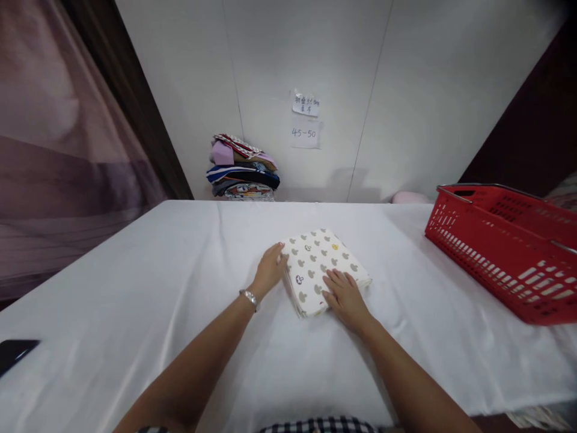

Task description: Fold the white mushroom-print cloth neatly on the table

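Note:
A folded white cloth point(315, 264) with grey mushroom-like prints and a few coloured ones lies in a thick square on the table. At its left edge is my left hand point(269, 267), touching the side with thumb and forefinger a little apart; its other fingers are partly hidden. A silver bracelet point(250, 299) circles that wrist. My right hand point(346, 297) rests flat over the near right part of the cloth, its fingers spread on the top layer.
A white sheet covers the table point(135, 288). On the right stands a red plastic basket point(496, 246). Behind the far edge is a pile of folded fabrics point(243, 168) against the wall, below paper labels point(306, 132). A dark phone-like object point(15, 353) lies at left.

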`<state>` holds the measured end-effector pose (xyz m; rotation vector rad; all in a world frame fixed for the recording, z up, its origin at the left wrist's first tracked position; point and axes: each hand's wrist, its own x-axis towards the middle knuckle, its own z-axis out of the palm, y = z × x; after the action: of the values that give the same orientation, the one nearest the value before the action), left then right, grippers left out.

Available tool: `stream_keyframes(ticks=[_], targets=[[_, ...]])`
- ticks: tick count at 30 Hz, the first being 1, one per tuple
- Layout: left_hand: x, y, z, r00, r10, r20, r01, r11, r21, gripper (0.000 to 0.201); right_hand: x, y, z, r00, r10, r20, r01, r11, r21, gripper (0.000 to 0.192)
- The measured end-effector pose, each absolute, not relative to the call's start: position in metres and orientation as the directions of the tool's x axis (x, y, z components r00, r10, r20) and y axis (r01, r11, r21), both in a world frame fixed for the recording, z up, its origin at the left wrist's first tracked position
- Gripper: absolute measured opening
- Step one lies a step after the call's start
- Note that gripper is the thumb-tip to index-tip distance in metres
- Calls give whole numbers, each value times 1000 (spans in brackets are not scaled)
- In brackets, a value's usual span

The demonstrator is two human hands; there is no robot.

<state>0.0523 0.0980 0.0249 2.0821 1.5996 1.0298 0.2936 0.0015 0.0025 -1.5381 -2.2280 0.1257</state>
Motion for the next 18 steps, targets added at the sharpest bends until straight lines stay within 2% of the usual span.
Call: stream_keyframes(ticks=[5,10,13,18], targets=[[56,155,30,0,989,149,668,-110,736,51,293,2,3,-281,913,297,862,376,-340,39],[57,179,29,5,1000,24,633,-22,774,42,293,3,1,-284,908,309,866,381,-323,39],[45,174,27,8,999,-36,601,24,799,36,303,10,6,-303,913,274,870,382,-310,39],[15,128,25,-59,992,-110,567,124,814,37,333,42,18,-352,918,185,877,392,-278,39]])
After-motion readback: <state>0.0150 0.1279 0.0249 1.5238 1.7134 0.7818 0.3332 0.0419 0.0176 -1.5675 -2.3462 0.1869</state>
